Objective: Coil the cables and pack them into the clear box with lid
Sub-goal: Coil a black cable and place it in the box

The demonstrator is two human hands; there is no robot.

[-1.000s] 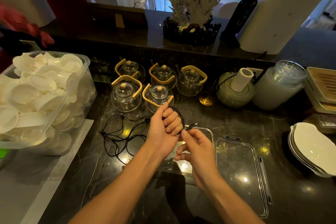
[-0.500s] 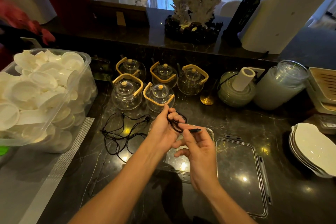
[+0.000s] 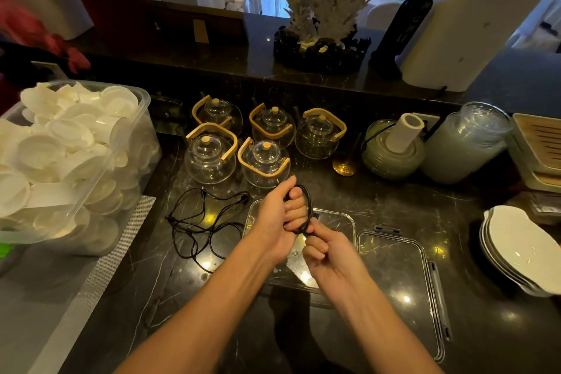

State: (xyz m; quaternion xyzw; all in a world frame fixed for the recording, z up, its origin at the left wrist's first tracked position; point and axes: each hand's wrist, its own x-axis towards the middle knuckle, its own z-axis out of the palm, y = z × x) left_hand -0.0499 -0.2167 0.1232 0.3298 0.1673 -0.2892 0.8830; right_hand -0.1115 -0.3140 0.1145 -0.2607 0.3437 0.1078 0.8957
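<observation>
I am gripping one coiled cable (image 3: 308, 209) in my left hand (image 3: 277, 218) while my right hand (image 3: 326, 247) is pinching its end; the loose cables (image 3: 200, 222) are waiting and the clear box (image 3: 343, 222) is holding nothing yet.

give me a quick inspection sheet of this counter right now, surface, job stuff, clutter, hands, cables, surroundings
surface: dark marble counter, glossy with light reflections
job's things: clear box open, under the hands; its lid lies flat to its right
clutter: five glass teapots behind; bin of white dishes at left; white plates at right
hands: left hand grips a coiled black cable; right hand pinches its end
cables: loose black cable tangled on the counter left of the box
surroundings: coral ornament on the raised ledge
</observation>
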